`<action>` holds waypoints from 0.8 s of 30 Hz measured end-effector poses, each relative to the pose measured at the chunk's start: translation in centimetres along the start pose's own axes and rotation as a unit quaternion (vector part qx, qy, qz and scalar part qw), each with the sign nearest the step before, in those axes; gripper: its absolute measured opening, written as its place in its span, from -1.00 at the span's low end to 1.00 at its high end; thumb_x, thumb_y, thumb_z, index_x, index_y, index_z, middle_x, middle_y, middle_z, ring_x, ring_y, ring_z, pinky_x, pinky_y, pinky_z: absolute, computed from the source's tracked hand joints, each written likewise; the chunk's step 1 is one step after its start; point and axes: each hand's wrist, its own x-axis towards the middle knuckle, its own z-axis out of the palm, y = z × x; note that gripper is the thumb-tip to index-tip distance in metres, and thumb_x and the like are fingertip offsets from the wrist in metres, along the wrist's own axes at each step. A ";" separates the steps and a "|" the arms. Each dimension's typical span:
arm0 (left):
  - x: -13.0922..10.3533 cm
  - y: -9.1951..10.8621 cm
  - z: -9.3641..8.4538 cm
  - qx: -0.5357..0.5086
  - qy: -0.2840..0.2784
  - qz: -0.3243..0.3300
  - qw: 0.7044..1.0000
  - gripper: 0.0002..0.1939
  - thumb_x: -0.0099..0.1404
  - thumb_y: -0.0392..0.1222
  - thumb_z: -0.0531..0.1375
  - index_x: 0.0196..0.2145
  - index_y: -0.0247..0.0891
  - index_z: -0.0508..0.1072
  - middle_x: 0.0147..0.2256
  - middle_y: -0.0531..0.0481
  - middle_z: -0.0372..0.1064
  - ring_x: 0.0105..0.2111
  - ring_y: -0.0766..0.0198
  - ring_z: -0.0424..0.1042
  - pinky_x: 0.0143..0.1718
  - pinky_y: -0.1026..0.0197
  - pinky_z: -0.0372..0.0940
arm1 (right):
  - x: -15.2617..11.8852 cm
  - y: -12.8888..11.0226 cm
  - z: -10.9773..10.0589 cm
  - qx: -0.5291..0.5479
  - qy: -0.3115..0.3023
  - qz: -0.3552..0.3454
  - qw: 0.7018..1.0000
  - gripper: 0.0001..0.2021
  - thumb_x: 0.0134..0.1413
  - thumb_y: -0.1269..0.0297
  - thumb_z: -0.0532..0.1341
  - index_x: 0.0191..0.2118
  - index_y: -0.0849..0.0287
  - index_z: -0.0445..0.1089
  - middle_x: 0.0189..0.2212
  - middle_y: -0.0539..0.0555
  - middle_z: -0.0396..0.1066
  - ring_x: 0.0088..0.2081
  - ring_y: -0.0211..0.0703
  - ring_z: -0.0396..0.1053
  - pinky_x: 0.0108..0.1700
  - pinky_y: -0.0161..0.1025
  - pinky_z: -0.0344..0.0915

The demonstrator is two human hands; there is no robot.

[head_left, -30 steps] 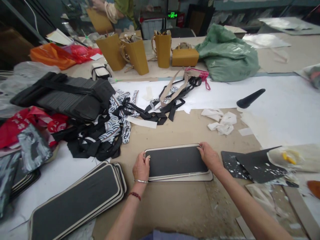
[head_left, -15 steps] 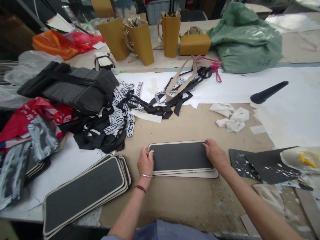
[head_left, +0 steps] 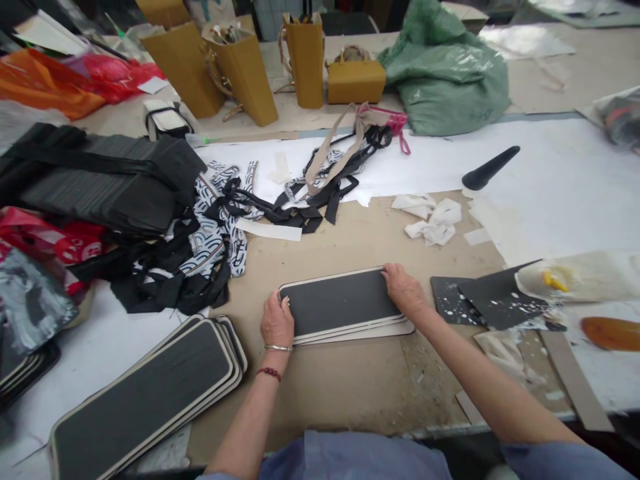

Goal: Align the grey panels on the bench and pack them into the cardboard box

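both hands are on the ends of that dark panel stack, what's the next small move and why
Probably nudge the top dark panel square over the ones beneath. The left hand and right hand grip its two short ends, and pale edges of the lower panels stick out along the near side and right corner, so the stack looks uneven.

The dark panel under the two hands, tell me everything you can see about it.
The dark panel is a long flat rectangle with rounded corners, matte charcoal on top with a pale cream border. It lies flat on the brown table, topping a small stack of similar pale-edged pieces. The left hand grips its left end and the right hand presses its right end.
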 end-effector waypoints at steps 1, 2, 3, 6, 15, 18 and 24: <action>0.0 0.0 0.0 0.003 0.002 0.002 1.000 -0.74 0.26 -0.24 0.01 -0.11 -0.39 0.28 -0.23 -0.20 0.36 -0.22 0.13 0.36 -0.21 0.14 0.28 | 0.0 0.0 0.0 0.000 0.000 0.001 1.000 -0.74 0.26 0.24 -0.19 -0.10 0.17 0.16 -0.23 0.13 0.26 -0.43 -0.22 0.30 -0.57 -0.30 -0.10; -0.1 0.0 0.0 0.006 0.003 0.004 1.000 -0.73 0.27 -0.23 0.01 -0.11 -0.40 0.28 -0.23 -0.20 0.36 -0.23 0.13 0.36 -0.22 0.15 0.28 | 0.0 0.0 0.0 0.001 0.000 0.002 1.000 -0.74 0.26 0.24 -0.18 -0.11 0.17 0.16 -0.23 0.13 0.26 -0.43 -0.22 0.30 -0.57 -0.30 -0.11; -0.1 0.0 0.0 0.009 0.002 0.007 1.000 -0.73 0.27 -0.23 0.00 -0.11 -0.40 0.28 -0.23 -0.20 0.36 -0.23 0.13 0.35 -0.23 0.15 0.28 | 0.0 0.0 0.0 0.001 0.001 0.003 1.000 -0.74 0.26 0.24 -0.18 -0.11 0.16 0.16 -0.24 0.12 0.26 -0.43 -0.22 0.30 -0.57 -0.30 -0.10; -0.2 0.0 0.0 0.016 -0.001 0.021 1.000 -0.71 0.29 -0.20 -0.03 -0.10 -0.40 0.27 -0.25 -0.20 0.34 -0.25 0.12 0.35 -0.25 0.14 0.28 | -0.1 0.1 -0.1 0.003 0.005 0.004 1.000 -0.76 0.26 0.24 -0.15 -0.12 0.17 0.17 -0.25 0.12 0.27 -0.43 -0.23 0.30 -0.56 -0.30 -0.08; -0.5 -0.2 -0.3 -0.068 0.080 -0.048 0.993 -0.70 0.32 -0.21 -0.18 -0.18 -0.34 0.28 -0.32 -0.17 0.30 -0.27 0.17 0.31 -0.19 0.09 0.25 | -0.4 0.6 0.3 0.024 0.050 -0.022 0.998 -0.81 0.22 0.28 -0.07 -0.14 0.19 0.20 -0.27 0.12 0.30 -0.44 -0.21 0.31 -0.54 -0.30 0.01; -1.3 0.0 -1.1 -0.064 0.106 -0.003 0.992 -0.72 0.32 -0.23 -0.15 -0.17 -0.34 0.29 -0.29 -0.19 0.31 -0.22 0.18 0.31 -0.15 0.08 0.25 | -0.2 1.0 1.0 0.029 0.070 -0.035 0.996 -0.81 0.21 0.28 -0.06 -0.15 0.21 0.20 -0.28 0.11 0.30 -0.45 -0.20 0.30 -0.53 -0.30 0.03; -1.6 2.3 -2.1 0.016 -0.078 0.259 0.963 -0.52 0.25 -0.10 0.01 0.12 -0.19 0.12 0.15 -0.16 0.06 0.18 0.06 -0.03 0.14 -0.11 -0.01 | -0.1 1.2 1.8 0.027 0.085 -0.046 0.995 -0.80 0.21 0.26 -0.06 -0.14 0.20 0.20 -0.30 0.11 0.30 -0.44 -0.19 0.30 -0.53 -0.29 0.06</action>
